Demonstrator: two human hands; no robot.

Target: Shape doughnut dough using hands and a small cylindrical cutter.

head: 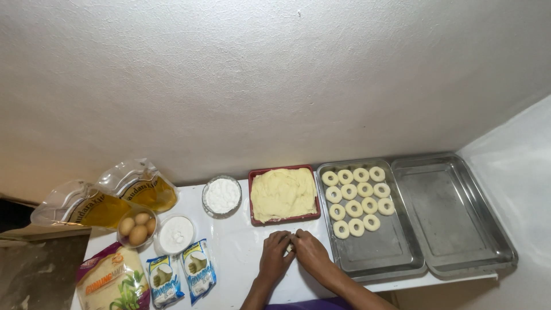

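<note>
My left hand (275,254) and my right hand (310,253) meet on the white table (238,252), fingertips pinched together around a small piece of pale dough (290,247), mostly hidden. Just beyond them sits a red tray (253,195) filled with a slab of yellow dough (283,193). To the right, a metal tray (376,250) holds several dough rings (356,200) in rows.
A second metal tray (453,215) stands empty at the far right. On the left are a glass bowl of white powder (222,196), a white lidded tub (175,234), a bowl of eggs (138,227), two oil pouches (115,195), two small sachets (181,275) and a flour bag (112,281).
</note>
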